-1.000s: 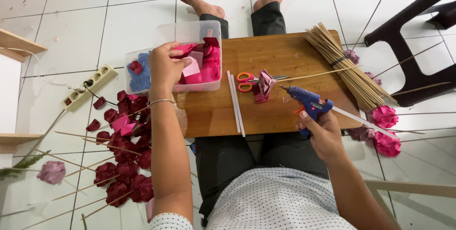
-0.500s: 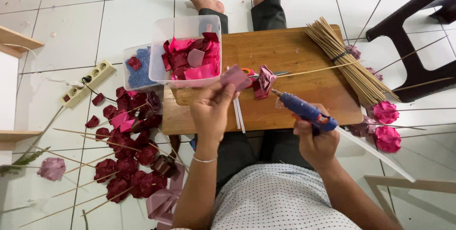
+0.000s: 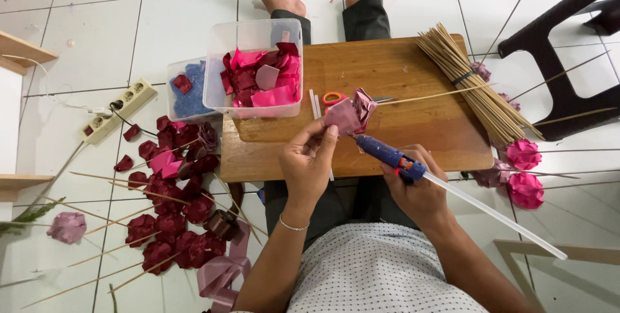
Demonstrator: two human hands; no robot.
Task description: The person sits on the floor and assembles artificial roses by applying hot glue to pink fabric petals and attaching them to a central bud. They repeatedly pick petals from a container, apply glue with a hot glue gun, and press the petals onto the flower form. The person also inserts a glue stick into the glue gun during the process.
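Observation:
My left hand (image 3: 309, 161) pinches a folded pink ribbon petal (image 3: 342, 117) over the wooden board (image 3: 400, 67). My right hand (image 3: 420, 187) grips a blue glue gun (image 3: 386, 153), its nozzle touching the lower edge of that petal. A long clear glue stick (image 3: 497, 213) sticks out of the gun toward the lower right. Just behind the petal lies a half-made ribbon rose (image 3: 365, 104) on a thin stick (image 3: 433, 96). The clear plastic tub (image 3: 253, 67) of pink and dark red ribbon pieces stands at the board's left end.
A bundle of thin sticks (image 3: 475, 83) lies on the board's right end, orange-handled scissors (image 3: 334, 98) near the middle. Finished dark red roses on sticks (image 3: 171, 213) cover the floor at left, pink ones (image 3: 523, 171) at right. A power strip (image 3: 119, 109) lies left; a black chair (image 3: 562, 35) stands right.
My left hand came back from the tub with a pink petal and brought it lower, in front of me. My right hand swung the glue gun's nozzle up to it.

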